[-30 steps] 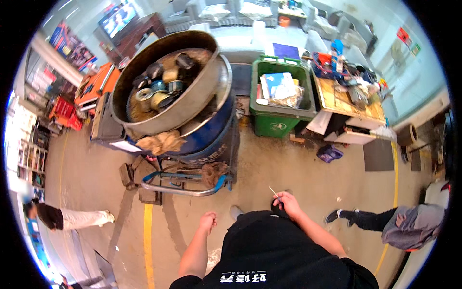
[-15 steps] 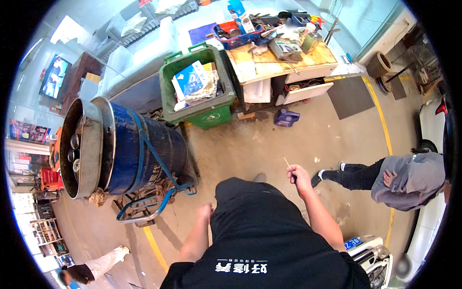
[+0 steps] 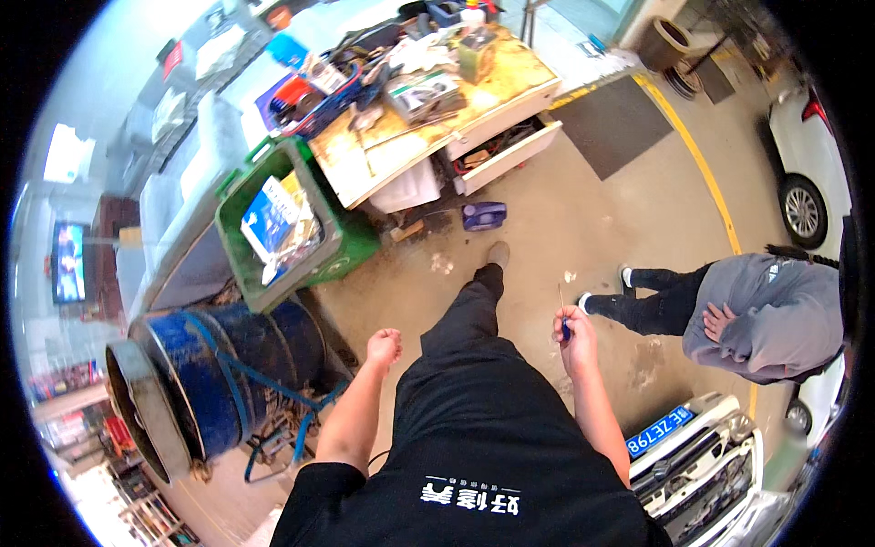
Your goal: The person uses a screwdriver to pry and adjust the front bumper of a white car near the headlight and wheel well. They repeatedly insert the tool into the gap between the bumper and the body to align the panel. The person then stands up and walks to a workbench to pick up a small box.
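My right hand (image 3: 579, 345), out in front of me on the right, is wrapped round the dark handle of a screwdriver (image 3: 566, 330). Its thin shaft points up and away from me. My left hand (image 3: 384, 347) hangs over the floor at my left side, fingers curled into a fist with nothing showing in it. One of my feet (image 3: 498, 254) is stepped forward on the floor. Ahead of it lies a purple plastic jug (image 3: 484, 216), below a cluttered workbench (image 3: 342, 173) whose drawer (image 3: 510, 162) is pulled out.
A green wheeled bin (image 3: 351, 248) holding cardboard and wrappers stands at the bench's left end. Nearer left is a blue drum (image 3: 260, 360) on a trolley. To my right stands a person in a grey top (image 3: 770, 314), near a white car (image 3: 793, 137). A car front (image 3: 706, 469) is close behind.
The bench, bin and drum have shifted left and nearer in view, as I step forward and turn right. My left fist has swung forward. The screwdriver remains in my right hand.
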A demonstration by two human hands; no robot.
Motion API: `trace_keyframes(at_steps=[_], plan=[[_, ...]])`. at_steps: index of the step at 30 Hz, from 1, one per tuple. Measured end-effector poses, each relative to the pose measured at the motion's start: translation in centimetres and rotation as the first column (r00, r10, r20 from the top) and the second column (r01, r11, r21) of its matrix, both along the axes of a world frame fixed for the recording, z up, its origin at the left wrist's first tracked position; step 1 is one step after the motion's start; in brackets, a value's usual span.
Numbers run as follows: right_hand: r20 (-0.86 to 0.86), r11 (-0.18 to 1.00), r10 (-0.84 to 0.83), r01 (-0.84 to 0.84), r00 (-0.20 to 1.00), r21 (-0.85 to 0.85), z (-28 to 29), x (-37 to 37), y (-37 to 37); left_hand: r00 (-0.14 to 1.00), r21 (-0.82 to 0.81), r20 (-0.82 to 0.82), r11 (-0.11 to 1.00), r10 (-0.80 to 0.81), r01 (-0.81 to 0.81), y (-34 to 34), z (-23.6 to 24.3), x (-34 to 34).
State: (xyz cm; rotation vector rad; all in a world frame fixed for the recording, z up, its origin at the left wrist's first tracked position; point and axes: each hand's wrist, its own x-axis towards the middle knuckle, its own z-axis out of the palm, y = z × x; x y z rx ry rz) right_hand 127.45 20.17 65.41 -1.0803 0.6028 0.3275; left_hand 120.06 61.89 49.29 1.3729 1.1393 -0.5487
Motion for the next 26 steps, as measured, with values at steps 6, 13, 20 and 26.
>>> trace_keyframes(at_steps=[6, 13, 20, 26], plan=[[0.058, 0.982, -0.189, 0.19, 0.98, -0.016, 0.8, 10.3, -6.2, 0.939, -0.049, -0.174, 0.955, -0.295, 0.291, -6.3, -3.9, 11.9], [0.121, 0.943, -0.333, 0.334, 0.935, 0.011, 3.4, 19.4, -12.0, 0.883, -0.006, 0.107, 0.887, -0.458, 0.461, -16.7, -2.5, 34.4], [0.098, 0.927, -0.373, 0.365, 0.923, 0.091, 3.5, 28.4, -16.4, 0.738, -0.021, 0.365, 0.788, -0.567, 0.616, -30.8, 9.1, 46.4], [0.454, 0.937, -0.329, 0.229, 0.828, 0.262, 7.9, 41.2, -21.7, 0.625, -0.23, 0.55, 0.619, -0.554, 0.751, -43.7, 18.4, 48.3]])
